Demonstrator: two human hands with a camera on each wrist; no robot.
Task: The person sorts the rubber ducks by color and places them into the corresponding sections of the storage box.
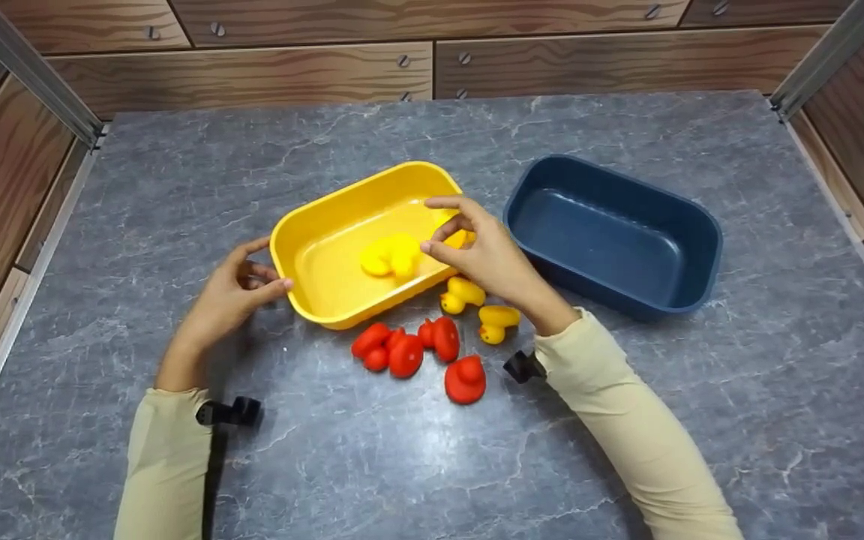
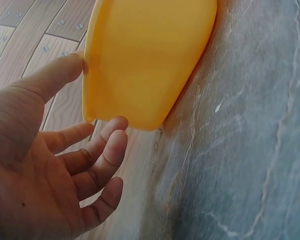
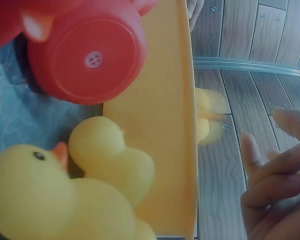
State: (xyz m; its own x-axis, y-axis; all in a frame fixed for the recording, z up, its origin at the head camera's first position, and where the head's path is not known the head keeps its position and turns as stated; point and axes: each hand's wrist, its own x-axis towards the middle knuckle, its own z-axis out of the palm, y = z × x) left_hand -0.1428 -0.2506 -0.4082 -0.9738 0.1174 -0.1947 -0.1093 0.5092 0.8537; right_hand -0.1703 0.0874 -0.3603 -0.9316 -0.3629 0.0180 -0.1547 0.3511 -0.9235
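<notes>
My left hand (image 1: pixel 226 296) steadies the left end of a yellow bin (image 1: pixel 327 215), its thumb tip at the rim and its relaxed fingers by the outer wall. Over the bin's right end is my right hand (image 1: pixel 490 253), thumb and fingers apart, with nothing held between them. A yellow rubber duck (image 1: pixel 391 256) is inside the bin, and more yellow shows partly hidden behind the right fingers. The right wrist view has a blurred yellow duck (image 3: pixel 208 116) beside the bin's rim, apart from the fingertips. Two yellow ducks (image 1: pixel 463 294) (image 1: pixel 499 322) lie on the table below the right hand.
Several red rubber ducks (image 1: pixel 466 380) lie in front of the yellow bin. To the right stands a dark blue bin (image 1: pixel 597 232) with nothing in it, angled the other way. Wood-patterned walls (image 1: pixel 252 71) border the grey marbled table (image 1: pixel 372 465).
</notes>
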